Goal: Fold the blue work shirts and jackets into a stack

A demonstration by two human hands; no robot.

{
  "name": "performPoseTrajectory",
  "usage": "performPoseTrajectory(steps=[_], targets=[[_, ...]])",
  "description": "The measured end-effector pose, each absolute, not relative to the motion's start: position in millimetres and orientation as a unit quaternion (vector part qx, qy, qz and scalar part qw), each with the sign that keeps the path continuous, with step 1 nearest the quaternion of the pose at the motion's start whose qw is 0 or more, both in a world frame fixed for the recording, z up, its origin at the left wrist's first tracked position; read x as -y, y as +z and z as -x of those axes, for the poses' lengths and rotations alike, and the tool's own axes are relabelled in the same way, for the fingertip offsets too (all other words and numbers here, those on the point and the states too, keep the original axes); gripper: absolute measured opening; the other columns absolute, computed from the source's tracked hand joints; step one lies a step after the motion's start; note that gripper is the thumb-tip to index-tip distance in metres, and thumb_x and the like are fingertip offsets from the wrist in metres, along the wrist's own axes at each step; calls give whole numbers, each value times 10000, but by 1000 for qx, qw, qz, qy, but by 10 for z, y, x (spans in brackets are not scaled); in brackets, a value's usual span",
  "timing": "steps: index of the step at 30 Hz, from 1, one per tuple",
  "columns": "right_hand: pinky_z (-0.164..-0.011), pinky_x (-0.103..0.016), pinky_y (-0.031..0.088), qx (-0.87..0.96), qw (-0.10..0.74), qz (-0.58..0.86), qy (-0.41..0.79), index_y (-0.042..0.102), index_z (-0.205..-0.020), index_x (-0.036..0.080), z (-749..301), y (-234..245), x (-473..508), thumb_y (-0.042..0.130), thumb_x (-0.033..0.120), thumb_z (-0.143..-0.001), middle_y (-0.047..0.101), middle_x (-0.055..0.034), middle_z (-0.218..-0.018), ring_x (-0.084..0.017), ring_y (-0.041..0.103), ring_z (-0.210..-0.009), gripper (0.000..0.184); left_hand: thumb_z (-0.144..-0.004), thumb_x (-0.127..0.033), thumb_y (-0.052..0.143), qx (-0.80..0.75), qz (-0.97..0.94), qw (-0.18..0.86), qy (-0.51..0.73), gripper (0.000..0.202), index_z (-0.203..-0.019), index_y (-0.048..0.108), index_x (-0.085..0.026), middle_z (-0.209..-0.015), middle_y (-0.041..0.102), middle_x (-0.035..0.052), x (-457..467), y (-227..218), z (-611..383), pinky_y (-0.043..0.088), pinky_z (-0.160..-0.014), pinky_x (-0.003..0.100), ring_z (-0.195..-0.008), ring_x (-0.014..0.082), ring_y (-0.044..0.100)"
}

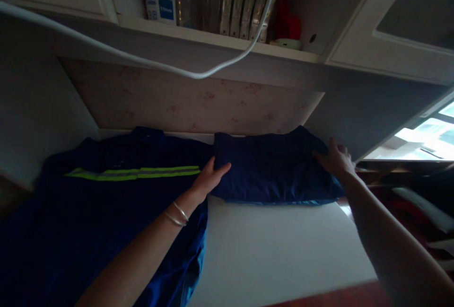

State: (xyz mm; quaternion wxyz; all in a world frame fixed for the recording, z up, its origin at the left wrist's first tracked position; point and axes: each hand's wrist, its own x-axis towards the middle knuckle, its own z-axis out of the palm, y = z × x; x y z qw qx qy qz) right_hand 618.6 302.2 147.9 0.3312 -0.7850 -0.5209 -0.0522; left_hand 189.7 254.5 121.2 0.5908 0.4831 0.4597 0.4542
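Observation:
A folded dark blue garment point(269, 167) lies at the back of a white surface, with lighter blue cloth showing under its front edge. My left hand point(207, 179), with silver bangles at the wrist, closes on its left end. The thumb lies over the cloth and most other fingers are hidden. At the right end, my right hand point(336, 159) grips the corner, thumb on top and fingers curled at the side. Spread out to the left, partly behind my left forearm, is a dark blue work jacket point(117, 212) with a yellow-green and grey reflective stripe point(135, 173).
Above hangs a white shelf point(220, 38) holding a clear tub point(166, 6), several slim clear cases and a red object point(289, 23). A white cable point(198, 74) droops in front of it. The white surface point(273, 245) runs toward me; a window point(431, 132) is at right.

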Motion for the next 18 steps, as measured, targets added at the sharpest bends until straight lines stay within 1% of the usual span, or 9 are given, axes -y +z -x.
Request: performPoseTrajectory(steps=[2,3,6,8,10,13,15,17,18], targets=[[-911,-604,390,524,285,798,-82,500,-1437,119,-6174,1339,-2962,724,499,-784,492,-349,-1387,-461,527,-1210,788,-776,-394,740,-492,-515,541,446,630,-1318,570,-121,-1346,613,191,-2332,946,-1768,380,-1132,454,-1283,311,551],[-923,-584,398,536,295,788,-71,511,-1427,134,-6102,1206,-2904,692,505,-800,506,-323,-1387,-437,544,-1195,752,-751,-376,758,-509,-558,502,421,635,-1307,585,-122,-1360,598,194,-2147,801,-1650,346,-1154,461,-1307,320,522],[-826,-461,498,565,375,728,103,661,-1214,172,-5649,629,-2607,714,531,-724,696,-175,-1124,-302,674,-901,610,-812,-416,669,-554,-713,353,247,546,-1302,620,-181,-1351,611,153,-1406,403,-1215,367,-1136,471,-1280,312,536],[-674,-397,521,537,414,677,284,701,-1044,187,-5185,216,-2324,741,601,-652,735,-95,-878,-239,661,-698,571,-836,-437,621,-612,-725,287,132,544,-1329,614,-207,-1376,606,145,-918,224,-955,398,-1105,505,-1275,338,545],[-553,-350,487,519,416,614,425,695,-953,185,-4646,-101,-2025,754,629,-626,724,-66,-757,-197,613,-570,555,-862,-431,569,-667,-698,253,56,510,-1311,635,-199,-1382,608,160,-556,128,-762,424,-1075,521,-1260,364,565],[-502,-305,458,520,374,520,565,684,-989,190,-3846,-285,-1683,741,608,-697,721,-50,-773,-162,598,-530,513,-927,-411,420,-701,-656,280,23,459,-1229,687,-193,-1175,722,178,-276,131,-562,513,-951,492,-1070,358,683],[-489,-280,451,509,366,486,609,661,-1087,204,-3398,-235,-1587,721,601,-749,714,-32,-784,-144,592,-527,525,-912,-444,426,-711,-613,336,70,455,-1198,699,-218,-1051,761,157,-185,214,-436,537,-913,464,-994,351,711],[-499,-270,472,480,375,478,632,574,-1277,245,-3038,-117,-1607,711,590,-786,725,-32,-875,-142,617,-566,616,-850,-510,519,-723,-551,388,152,452,-1190,696,-271,-1093,762,113,-100,337,-297,526,-963,443,-1074,349,689],[-520,-275,498,459,380,477,646,490,-1382,287,-2885,-55,-1655,712,580,-799,730,-39,-972,-151,647,-616,690,-815,-540,562,-726,-521,407,189,468,-1192,690,-294,-1137,753,89,-50,407,-226,519,-986,436,-1132,349,665]])
